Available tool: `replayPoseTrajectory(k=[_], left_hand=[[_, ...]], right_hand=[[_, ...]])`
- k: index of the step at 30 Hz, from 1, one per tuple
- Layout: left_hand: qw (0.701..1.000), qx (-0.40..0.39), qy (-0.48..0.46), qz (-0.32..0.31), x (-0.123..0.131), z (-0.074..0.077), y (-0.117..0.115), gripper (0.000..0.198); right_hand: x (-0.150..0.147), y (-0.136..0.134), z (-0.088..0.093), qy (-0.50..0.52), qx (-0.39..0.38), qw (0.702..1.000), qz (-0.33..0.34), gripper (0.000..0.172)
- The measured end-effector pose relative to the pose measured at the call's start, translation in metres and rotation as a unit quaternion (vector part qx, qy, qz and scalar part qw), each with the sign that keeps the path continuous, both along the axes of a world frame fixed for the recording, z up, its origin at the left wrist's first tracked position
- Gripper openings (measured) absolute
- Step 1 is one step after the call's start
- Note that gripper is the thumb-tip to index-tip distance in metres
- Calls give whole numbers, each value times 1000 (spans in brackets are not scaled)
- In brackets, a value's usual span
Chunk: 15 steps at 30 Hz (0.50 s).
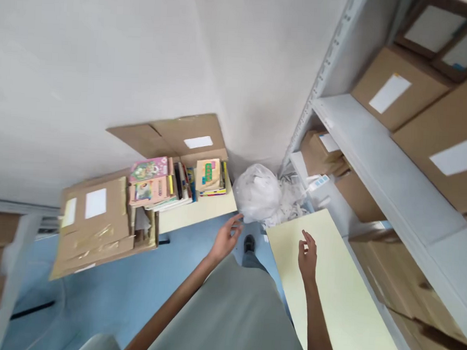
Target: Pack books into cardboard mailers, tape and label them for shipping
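My left hand [226, 238] is held in the air in front of my body, fingers loosely bent and apart, with nothing in it. Nearest to it is a white plastic bag [257, 193], bulging and tied-looking, on the floor by the wall. Over the pale yellow table [345, 290] hovers my right hand [307, 254], its fingers partly curled and apart, also holding nothing. To the left, a second pale table [200, 213] bears several books [151, 180], some stacked and some upright. A smaller pile of books [210, 176] lies at its right end.
Flattened cardboard boxes [98, 220] overhang the left table, and an unfolded carton [188, 133] leans on the wall. Crumpled white wrapping [288, 206] lies beside the bag. A metal shelf [399, 152] with cardboard boxes [402, 90] lines the right side. Blue floor [105, 299] shows below.
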State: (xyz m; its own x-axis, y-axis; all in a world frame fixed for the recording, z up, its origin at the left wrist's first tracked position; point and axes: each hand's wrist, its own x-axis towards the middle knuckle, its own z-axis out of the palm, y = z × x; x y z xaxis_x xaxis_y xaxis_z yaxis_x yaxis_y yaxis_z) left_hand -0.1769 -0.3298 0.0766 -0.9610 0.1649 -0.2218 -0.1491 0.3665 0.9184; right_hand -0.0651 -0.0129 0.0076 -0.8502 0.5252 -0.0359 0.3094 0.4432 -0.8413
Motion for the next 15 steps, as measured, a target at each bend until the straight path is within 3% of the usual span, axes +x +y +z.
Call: replayPoseTrajectory(k=[5,11,15], left_hand=[[993,-37,41,109,-31,5,-49,49],[964,-75,20,255,-23,-1,-118,52],[949,-79,-4,306,-28,-15,-148,54]], right_hand=[[-101,-44,1,8,-20,986,163,56],[-193,-117,-3,-5,-43,938,343,56],[-243,-171,-10,-20,-78,903,422,57]])
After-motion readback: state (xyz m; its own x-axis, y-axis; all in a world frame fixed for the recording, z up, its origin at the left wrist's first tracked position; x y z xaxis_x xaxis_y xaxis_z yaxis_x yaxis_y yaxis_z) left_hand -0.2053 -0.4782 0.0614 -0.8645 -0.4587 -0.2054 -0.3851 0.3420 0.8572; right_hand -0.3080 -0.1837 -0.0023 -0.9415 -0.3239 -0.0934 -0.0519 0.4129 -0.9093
